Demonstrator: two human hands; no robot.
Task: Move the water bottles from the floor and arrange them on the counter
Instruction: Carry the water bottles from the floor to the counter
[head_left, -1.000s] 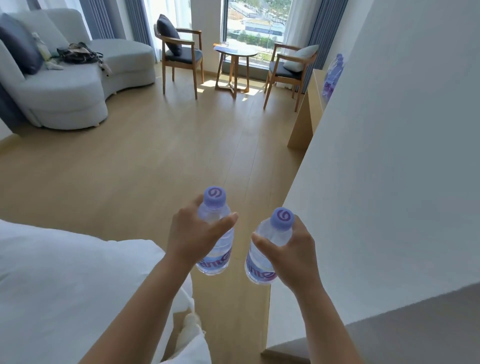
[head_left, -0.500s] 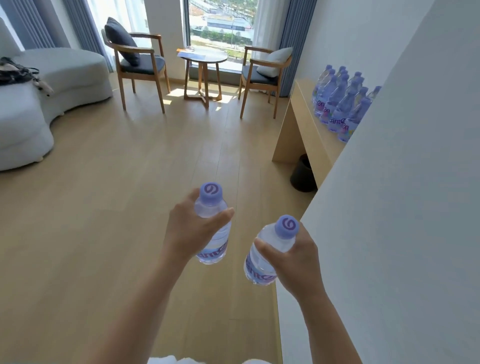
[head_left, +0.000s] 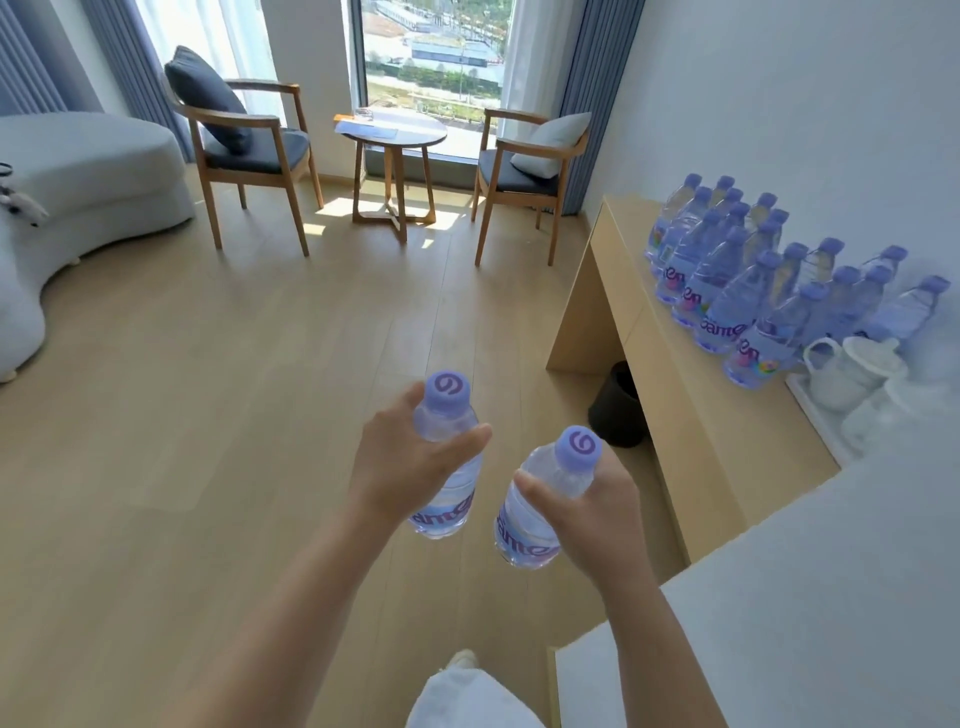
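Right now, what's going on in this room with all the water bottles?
A person is carrying two water bottles, one gripped in the left hand and one in the right hand, both held upright over the wooden floor. They face a counter along the right wall, where a cluster of bottles already stands, next to a white teapot. Neither carried bottle has reached the counter yet.

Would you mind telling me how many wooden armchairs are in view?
2: one armchair left of the round table with a dark cushion, the other armchair right of it with a white cushion.
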